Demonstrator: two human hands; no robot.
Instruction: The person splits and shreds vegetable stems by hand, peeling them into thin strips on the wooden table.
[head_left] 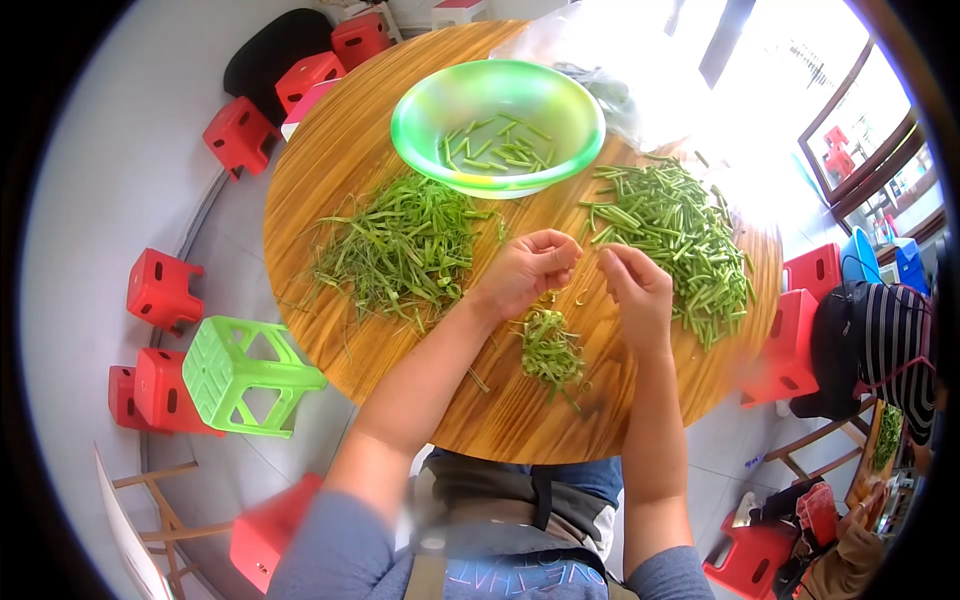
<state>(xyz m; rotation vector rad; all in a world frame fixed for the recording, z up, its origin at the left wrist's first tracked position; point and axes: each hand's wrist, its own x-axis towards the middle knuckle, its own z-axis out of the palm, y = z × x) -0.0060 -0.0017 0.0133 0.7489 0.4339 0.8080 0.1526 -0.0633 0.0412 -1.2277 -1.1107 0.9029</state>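
Note:
Over the middle of the round wooden table (480, 420), my left hand (535, 268) and my right hand (635, 285) are held a little apart, each with fingers pinched. Whatever is between the fingertips is too small to make out. A small heap of green trimmings (549, 352) lies just below them. Left of my left hand spreads a pile of long green leaves (400, 250). Cut green stems (680, 235) are piled beside and behind my right hand. Beyond both hands stands a green basin (420, 145) holding short stem pieces (515, 150).
A clear plastic bag (610, 95) lies behind the basin. Red stools (160, 288) and a green stool (235, 375) stand on the floor at the left. More red stools (790, 345) are at the right, where other people (890, 340) sit.

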